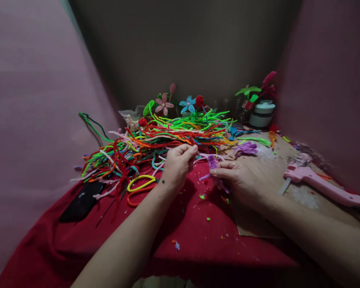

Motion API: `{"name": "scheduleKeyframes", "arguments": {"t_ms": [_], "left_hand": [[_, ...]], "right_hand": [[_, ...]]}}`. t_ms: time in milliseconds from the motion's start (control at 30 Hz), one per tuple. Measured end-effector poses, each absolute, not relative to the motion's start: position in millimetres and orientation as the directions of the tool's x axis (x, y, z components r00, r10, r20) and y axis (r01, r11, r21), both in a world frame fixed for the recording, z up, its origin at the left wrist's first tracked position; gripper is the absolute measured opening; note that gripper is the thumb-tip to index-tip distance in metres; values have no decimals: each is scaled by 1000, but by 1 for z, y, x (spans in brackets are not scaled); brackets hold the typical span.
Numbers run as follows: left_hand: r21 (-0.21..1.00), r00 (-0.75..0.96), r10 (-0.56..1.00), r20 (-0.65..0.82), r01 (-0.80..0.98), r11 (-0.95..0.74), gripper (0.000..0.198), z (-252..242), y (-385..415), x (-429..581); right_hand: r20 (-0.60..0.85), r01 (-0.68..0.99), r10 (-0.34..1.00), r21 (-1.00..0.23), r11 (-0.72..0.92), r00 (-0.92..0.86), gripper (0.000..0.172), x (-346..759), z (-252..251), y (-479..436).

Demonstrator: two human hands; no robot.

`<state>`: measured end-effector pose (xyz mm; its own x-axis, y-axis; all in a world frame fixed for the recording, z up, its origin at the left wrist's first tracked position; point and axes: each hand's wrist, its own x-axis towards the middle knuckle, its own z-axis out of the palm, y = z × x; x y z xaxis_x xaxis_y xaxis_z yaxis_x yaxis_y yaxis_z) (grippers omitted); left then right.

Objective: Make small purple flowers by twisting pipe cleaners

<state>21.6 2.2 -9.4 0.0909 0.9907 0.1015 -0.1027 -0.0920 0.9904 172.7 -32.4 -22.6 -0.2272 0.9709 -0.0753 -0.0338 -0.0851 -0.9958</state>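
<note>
Thumb and forefinger of my right hand (240, 180) pinch a folded purple pipe-cleaner piece (212, 163) over the red cloth. My left hand (178, 166) is closed too, its thumb and forefinger pressed together at the end of a lilac pipe-cleaner strand that runs toward the purple piece. Whether the strand and the piece are joined is hard to make out. Yellow-and-red-handled scissors (142, 186) lie beside my left wrist, their blades partly hidden. A purple pipe-cleaner bundle (246, 149) rests on the cardboard just beyond my right hand.
A large heap of coloured pipe cleaners (180, 132) spreads across the back. At the left lies a black phone (82, 202). The pink glue gun (321, 182) sits on cardboard (258, 224) to the right. Pipe-cleaner flowers (164, 105) and a lidded jar (262, 114) stand behind.
</note>
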Motion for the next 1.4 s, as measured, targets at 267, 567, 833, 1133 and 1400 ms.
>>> {"name": "scheduleKeyframes", "arguments": {"t_ms": [267, 567, 833, 1133, 1400], "left_hand": [[938, 355, 935, 23, 316, -143, 22, -9, -7, 23], [235, 491, 737, 464, 734, -637, 12, -25, -13, 23], [447, 298, 810, 505, 712, -541, 19, -23, -11, 27], [993, 139, 990, -25, -109, 40, 26, -21, -8, 31], [951, 284, 954, 94, 257, -170, 14, -30, -16, 48]], "right_hand": [[-8, -56, 989, -998, -17, -149, 18, 171, -14, -30], [-40, 33, 997, -999, -38, -60, 23, 171, -14, -30], [-39, -220, 989, -973, -70, -143, 17, 172, -31, -25], [15, -316, 996, -949, -15, -92, 25, 180, -43, -14], [5, -352, 992, -935, -39, -122, 22, 178, -44, -15]]}}
